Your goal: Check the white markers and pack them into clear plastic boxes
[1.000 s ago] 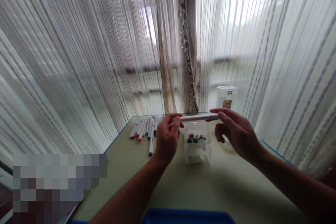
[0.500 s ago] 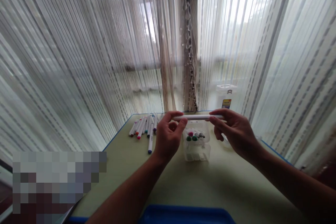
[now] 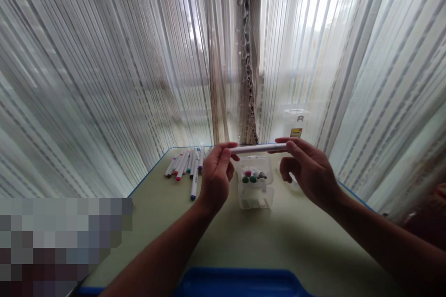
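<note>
A white marker pen [image 3: 256,148] is held level above the table between both hands. My left hand [image 3: 218,171] pinches its left end with thumb and fingers. At the right end, my right hand [image 3: 308,167] grips it between thumb and forefinger, the other fingers curled beneath. Below the marker stands a clear plastic case [image 3: 255,197] with several markers in its upper part, their pink, green and grey ends facing me. Left of my left hand lies a pile of white markers [image 3: 181,163] with coloured ends. One blue-ended marker [image 3: 194,183] sticks out towards me.
A tall clear plastic box [image 3: 295,120] with a yellow label stands at the table's back right. Another clear piece [image 3: 296,183] lies partly hidden behind my right hand. A blue tray [image 3: 244,283] sits at the near edge of the green table [image 3: 153,236]. Striped curtains [image 3: 104,79] hang behind.
The marker has gone from level to slightly tilted, its right end higher. My right hand's thumb and fingers have shifted along its end. The whole view has moved a little.
</note>
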`<state>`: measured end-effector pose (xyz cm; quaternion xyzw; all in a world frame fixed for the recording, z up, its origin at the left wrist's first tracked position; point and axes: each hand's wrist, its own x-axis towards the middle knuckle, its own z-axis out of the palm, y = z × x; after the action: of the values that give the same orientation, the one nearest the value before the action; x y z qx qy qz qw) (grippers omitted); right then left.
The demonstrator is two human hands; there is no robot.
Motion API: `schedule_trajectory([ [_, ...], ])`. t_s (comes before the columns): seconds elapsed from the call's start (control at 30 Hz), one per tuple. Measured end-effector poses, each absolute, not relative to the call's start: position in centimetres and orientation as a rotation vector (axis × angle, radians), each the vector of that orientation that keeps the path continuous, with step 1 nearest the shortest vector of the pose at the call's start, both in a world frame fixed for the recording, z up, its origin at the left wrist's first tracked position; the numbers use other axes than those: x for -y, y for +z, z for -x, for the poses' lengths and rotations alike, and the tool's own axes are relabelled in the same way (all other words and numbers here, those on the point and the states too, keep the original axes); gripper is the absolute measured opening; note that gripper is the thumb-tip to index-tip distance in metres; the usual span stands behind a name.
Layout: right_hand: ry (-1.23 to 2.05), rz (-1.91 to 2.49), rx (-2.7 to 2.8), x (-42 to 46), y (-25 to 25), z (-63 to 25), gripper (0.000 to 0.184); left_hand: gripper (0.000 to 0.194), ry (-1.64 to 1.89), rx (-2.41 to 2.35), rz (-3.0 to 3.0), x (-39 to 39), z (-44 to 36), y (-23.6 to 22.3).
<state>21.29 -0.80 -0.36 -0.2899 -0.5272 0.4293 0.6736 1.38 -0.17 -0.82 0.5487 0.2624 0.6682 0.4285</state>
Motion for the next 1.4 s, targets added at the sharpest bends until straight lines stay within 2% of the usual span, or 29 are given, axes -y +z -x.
schedule_trajectory([
  [0.33, 0.962, 0.636, 1.176, 0.60, -0.36, -21.40, 0.037, 0.032, 1.668, -0.669, -1.346, 0.13, -1.28, -0.60],
  [1.4, 0.859, 0.678, 1.245, 0.41, -0.29, -21.34, 0.030, 0.031, 1.614, -0.738, -1.498, -0.02, -0.94, -0.85],
])
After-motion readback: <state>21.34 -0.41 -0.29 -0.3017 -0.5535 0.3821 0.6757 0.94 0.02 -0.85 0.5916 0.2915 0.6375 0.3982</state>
